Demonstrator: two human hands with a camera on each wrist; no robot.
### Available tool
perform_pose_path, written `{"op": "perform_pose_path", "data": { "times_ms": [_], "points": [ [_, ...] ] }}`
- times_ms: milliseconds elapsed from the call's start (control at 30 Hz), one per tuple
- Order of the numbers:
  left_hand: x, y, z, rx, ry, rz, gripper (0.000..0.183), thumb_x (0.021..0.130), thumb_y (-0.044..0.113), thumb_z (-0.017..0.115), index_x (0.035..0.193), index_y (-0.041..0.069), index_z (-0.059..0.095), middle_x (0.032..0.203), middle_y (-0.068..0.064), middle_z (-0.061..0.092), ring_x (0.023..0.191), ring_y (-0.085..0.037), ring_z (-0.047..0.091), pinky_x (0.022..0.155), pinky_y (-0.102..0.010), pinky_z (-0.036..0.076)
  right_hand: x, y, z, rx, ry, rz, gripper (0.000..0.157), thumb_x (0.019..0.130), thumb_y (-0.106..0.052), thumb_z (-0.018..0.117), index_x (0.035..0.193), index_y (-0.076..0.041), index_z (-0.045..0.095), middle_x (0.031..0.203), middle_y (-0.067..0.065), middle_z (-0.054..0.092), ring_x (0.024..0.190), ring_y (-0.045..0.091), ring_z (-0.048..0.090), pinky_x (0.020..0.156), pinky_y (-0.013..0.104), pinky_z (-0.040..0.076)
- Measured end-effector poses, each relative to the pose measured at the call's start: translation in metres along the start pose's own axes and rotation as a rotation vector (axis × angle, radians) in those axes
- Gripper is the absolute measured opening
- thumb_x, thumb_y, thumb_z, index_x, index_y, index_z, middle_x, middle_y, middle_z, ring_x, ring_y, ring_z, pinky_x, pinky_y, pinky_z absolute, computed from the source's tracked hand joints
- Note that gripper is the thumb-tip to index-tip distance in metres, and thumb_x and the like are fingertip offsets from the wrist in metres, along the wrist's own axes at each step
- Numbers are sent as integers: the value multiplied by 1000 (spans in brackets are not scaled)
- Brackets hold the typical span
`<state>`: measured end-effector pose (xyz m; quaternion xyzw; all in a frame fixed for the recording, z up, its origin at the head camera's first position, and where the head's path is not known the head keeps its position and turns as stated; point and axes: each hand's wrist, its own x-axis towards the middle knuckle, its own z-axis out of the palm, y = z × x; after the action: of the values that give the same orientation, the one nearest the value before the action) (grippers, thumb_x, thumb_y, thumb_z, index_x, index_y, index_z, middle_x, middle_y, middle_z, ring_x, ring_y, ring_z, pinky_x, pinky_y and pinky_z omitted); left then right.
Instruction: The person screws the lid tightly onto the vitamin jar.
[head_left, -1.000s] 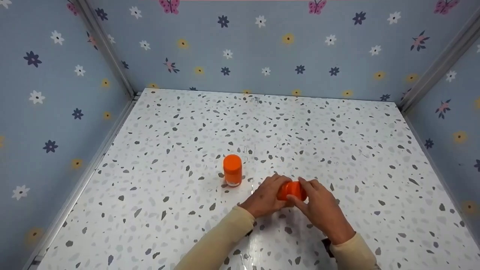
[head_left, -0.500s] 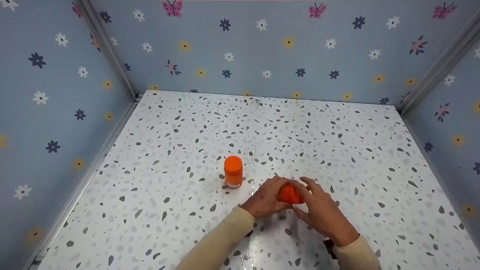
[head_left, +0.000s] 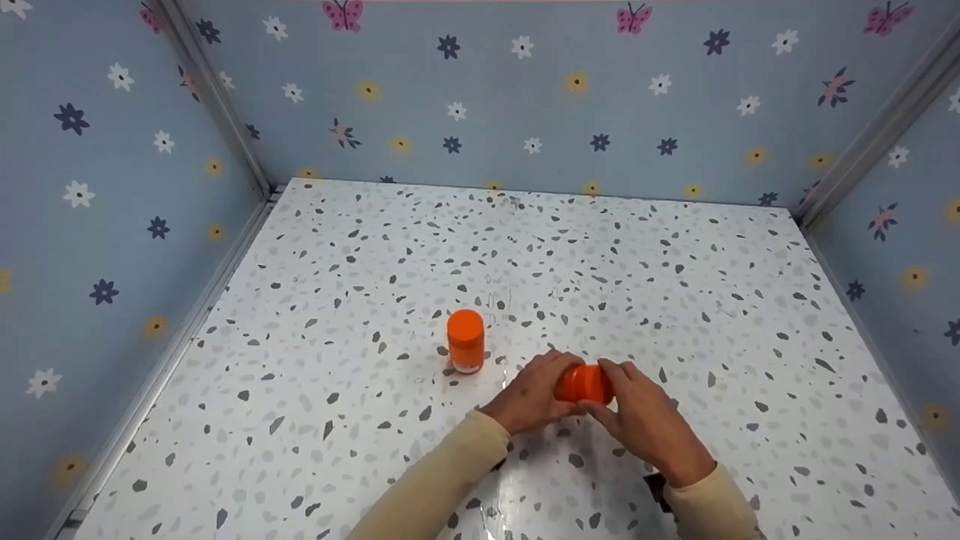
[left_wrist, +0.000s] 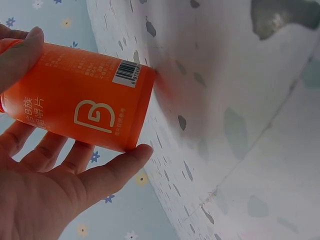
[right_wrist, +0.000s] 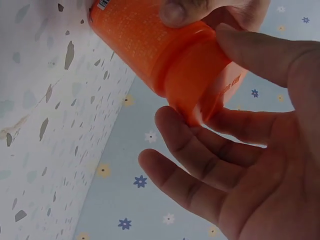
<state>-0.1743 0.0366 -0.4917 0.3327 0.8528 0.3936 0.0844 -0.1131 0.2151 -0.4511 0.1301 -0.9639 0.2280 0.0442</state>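
One standing bottle | one tilted bottle: left hand gripping, right hand pinching cap

Blue-grey walls printed with flowers and butterflies, joined by grey corner strips, border a white speckled surface

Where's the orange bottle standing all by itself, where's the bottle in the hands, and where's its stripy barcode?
Standing bottle point(head_left: 466, 343): head view, on its cap.
Held bottle point(left_wrist: 75, 87): left wrist view, on its printed side.
Barcode point(left_wrist: 127, 73): left wrist view, on its stripes.
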Motion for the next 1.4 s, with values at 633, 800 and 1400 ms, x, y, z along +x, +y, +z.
{"op": "perform_pose_path", "data": {
  "times_ms": [633,800,1400],
  "points": [
    [0,-1,1,11,-4,-3,55,82,17,83,130,14,56,121,0,60,110,-14,55,97,-27,48,-2,6,-9,-39,-30,-111,72,76,-11,87,139,-6,54,130,15,59,108,32,62,88,49,55],
    [0,0,1,15,-2,13,55,82,17,84,129,14,56,121,0,59,110,-14,54,97,-27,48,-1,1,-9,-129,-6,-55,56,79,-19,85,127,-1,61,104,11,67,84,23,64,74,41,57],
    [0,0,1,8,-4,0,57,82,17,83,131,14,55,124,0,59,113,-15,54,98,-28,48,0,6,-8,-73,-46,-32,67,77,-22,87,135,-6,57,106,8,64,77,19,61,67,39,56]
  ]
}}
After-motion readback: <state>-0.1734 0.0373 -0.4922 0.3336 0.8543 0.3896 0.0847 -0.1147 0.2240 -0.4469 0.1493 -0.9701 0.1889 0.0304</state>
